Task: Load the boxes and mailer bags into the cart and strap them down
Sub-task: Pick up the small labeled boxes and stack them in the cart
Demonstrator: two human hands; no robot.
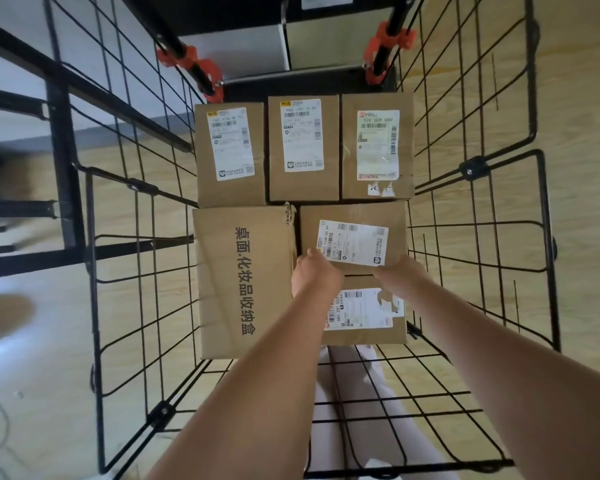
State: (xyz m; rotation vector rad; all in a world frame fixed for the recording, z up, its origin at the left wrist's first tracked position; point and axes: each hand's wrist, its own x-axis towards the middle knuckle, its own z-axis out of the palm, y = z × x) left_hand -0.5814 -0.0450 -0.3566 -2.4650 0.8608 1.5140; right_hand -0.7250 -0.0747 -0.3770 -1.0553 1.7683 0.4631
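six cardboard boxes sit in the black wire cart (475, 168), packed close on its floor. three stand in a row at the far end: the far left box (229, 154), the far middle box (303, 148) and the far right box (377, 147), each with one white shipping label on top. the right one's label reads "520 009 040"; the print on the other two is too small to make out. nearer, the long box (243, 282) lies along the left side, printed with large dark chinese characters, "桌面.化妆品收纳盒". beside it on the right is the labelled box (354, 237), and touching its near edge the near box (364, 313), whose torn label shows "E03 102 089". no mailer bags can be seen.

the left hand (314, 271) and the right hand (400, 271) both reach down to the near edge of the labelled box, one at each corner. the fingers curl over that edge and are mostly hidden, so i cannot tell whether they clamp it or merely press against it. two orange clamps (191, 69) grip the cart's black uprights at the far end.
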